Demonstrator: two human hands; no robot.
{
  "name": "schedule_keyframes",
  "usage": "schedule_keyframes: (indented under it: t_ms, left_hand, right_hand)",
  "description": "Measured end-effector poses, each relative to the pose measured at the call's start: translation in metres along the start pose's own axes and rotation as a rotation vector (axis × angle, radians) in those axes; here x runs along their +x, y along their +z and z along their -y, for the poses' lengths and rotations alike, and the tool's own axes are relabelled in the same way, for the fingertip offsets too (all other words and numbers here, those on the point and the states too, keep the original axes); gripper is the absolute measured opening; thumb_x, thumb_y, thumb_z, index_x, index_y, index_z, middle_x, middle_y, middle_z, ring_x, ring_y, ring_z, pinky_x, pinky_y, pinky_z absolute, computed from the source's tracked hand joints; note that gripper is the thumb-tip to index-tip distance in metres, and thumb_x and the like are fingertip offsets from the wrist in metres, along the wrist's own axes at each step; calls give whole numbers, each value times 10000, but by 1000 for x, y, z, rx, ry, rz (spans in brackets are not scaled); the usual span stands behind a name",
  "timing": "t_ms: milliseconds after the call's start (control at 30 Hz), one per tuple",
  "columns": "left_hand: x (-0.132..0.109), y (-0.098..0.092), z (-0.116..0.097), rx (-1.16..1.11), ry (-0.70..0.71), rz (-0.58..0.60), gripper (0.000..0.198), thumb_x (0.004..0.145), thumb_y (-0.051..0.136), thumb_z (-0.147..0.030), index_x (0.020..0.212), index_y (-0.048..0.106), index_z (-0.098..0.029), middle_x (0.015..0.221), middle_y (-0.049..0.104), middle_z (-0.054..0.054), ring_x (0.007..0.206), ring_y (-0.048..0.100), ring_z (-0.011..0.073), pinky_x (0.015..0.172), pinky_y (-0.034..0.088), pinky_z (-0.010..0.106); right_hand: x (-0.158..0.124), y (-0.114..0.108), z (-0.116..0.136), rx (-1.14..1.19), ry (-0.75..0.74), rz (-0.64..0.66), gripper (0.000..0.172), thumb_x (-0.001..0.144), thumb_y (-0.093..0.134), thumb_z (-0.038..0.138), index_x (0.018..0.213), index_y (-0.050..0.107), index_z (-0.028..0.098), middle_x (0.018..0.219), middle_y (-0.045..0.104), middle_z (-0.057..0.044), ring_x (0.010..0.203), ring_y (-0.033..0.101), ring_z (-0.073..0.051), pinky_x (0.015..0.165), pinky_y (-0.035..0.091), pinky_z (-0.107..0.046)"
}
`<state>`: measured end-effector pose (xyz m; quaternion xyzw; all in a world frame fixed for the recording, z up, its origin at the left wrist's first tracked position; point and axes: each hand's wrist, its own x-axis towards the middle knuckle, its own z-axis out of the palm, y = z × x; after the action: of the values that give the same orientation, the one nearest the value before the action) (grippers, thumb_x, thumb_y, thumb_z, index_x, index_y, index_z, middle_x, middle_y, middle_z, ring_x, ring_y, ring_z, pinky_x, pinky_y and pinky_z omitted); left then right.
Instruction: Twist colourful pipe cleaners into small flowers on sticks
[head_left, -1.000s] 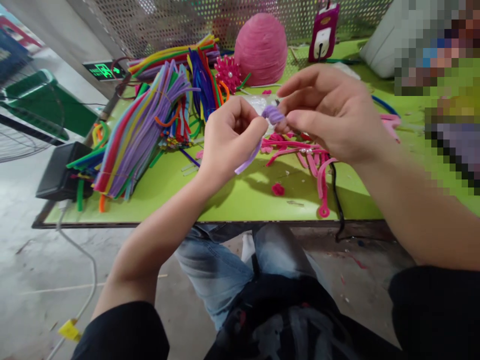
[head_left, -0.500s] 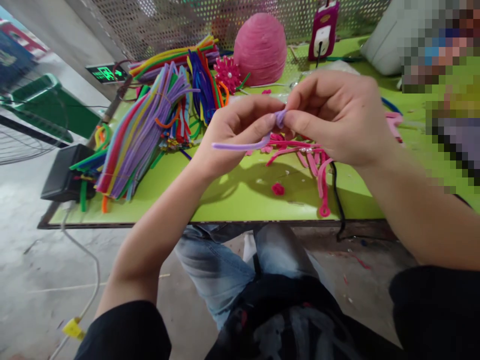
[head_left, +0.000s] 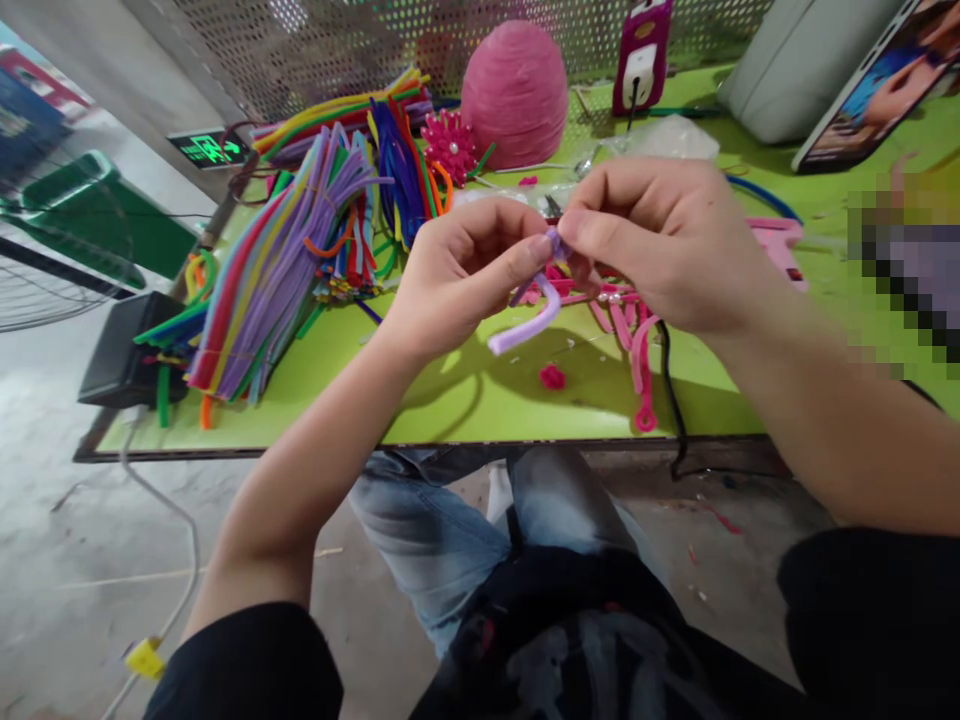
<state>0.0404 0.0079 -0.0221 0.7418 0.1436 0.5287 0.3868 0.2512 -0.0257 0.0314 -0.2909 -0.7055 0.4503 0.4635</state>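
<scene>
My left hand (head_left: 461,275) and my right hand (head_left: 660,240) meet above the green table (head_left: 480,395), both pinching one purple pipe cleaner (head_left: 529,322). Its coiled end sits between my thumbs and fingertips. The loose tail curls down and to the left below my left thumb. Just behind my hands lie bent pink pipe cleaner pieces (head_left: 626,320) and a small pink coil (head_left: 553,376) on the table.
A big pile of coloured pipe cleaners (head_left: 292,250) covers the table's left part. A pink yarn dome (head_left: 514,90), a pink flower (head_left: 448,145) and a charger (head_left: 641,55) stand at the back. A black box (head_left: 124,350) sits at the left edge, a black cable (head_left: 671,390) hangs over the front.
The purple tail swung from pointing left to curling downward under my left thumb. Both hands stayed pinched together on the coil and shifted slightly.
</scene>
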Motion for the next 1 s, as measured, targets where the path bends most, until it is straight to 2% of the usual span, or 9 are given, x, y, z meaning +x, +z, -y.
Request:
schedule_keyframes:
  t_ms: [167, 267, 367, 467, 567, 667, 767, 900, 1000]
  left_hand:
    - [-1, 2, -14, 46, -25, -22, 173, 1059, 817, -497, 1037, 777, -331, 783, 684, -24, 553, 518, 71, 436, 439, 304]
    - [-5, 5, -17, 142, 48, -116, 199, 1046, 841, -479, 1038, 779, -291, 831, 717, -11, 673, 655, 86, 488, 493, 265]
    - [-5, 3, -8, 231, 50, -175, 374, 1025, 810, -639, 1057, 774, -268, 872, 748, 19, 728, 728, 130, 491, 507, 274]
    - [0, -8, 10, 145, 186, -48, 417, 973, 838, -704, 1157, 799, -331, 901, 792, 19, 642, 667, 118, 433, 471, 284]
    - [5, -14, 21, 55, 289, 35, 318, 1004, 853, -604, 1219, 806, -374, 896, 796, -3, 588, 606, 88, 409, 462, 274]
    - [0, -1, 15, 91, 262, -146, 289, 1027, 832, -589, 1136, 786, -325, 871, 758, -4, 649, 672, 97, 429, 496, 242]
    - [-9, 21, 1, 292, 160, -344, 473, 1012, 759, -747, 1068, 748, -278, 916, 730, 12, 761, 743, 129, 538, 585, 241]
    - [-15, 31, -9, 436, 160, -368, 581, 1012, 668, -842, 1050, 739, -267, 926, 711, 16, 818, 771, 140, 612, 618, 245]
    - [-14, 25, -12, 483, 113, -329, 572, 1014, 675, -829, 1069, 755, -266, 924, 720, 18, 772, 762, 128, 588, 600, 231]
  right_hand:
    - [-1, 8, -3, 254, 45, -26, 365, 955, 940, 414, 744, 700, 238, 643, 635, 36, 551, 535, -118, 548, 454, -293]
    - [-1, 9, 0, 178, 35, -34, 395, 961, 946, 415, 750, 663, 236, 649, 629, 40, 544, 529, -113, 530, 450, -287]
    - [-2, 10, 6, 70, -24, -18, 417, 960, 954, 420, 737, 651, 240, 651, 603, 43, 541, 505, -111, 543, 456, -294]
    - [-5, 15, 6, 102, -90, -80, 372, 984, 923, 361, 724, 688, 235, 629, 596, 44, 545, 502, -114, 545, 413, -292]
    - [-8, 27, -2, 254, -109, -213, 280, 994, 841, 208, 740, 729, 245, 618, 627, 58, 536, 531, -119, 543, 437, -282]
    - [-11, 37, -8, 439, -69, -307, 280, 975, 770, 120, 730, 741, 252, 614, 654, 67, 530, 575, -116, 542, 486, -258]
    - [-12, 41, -9, 541, 56, -295, 292, 951, 750, 105, 697, 739, 247, 619, 677, 52, 521, 610, -114, 519, 498, -239]
    - [-11, 32, -3, 497, 131, -248, 312, 951, 748, 114, 674, 691, 245, 616, 652, 28, 524, 589, -134, 509, 476, -261]
    - [-11, 23, 2, 276, 86, -158, 326, 978, 826, 187, 709, 652, 249, 639, 623, 26, 547, 530, -146, 561, 464, -300]
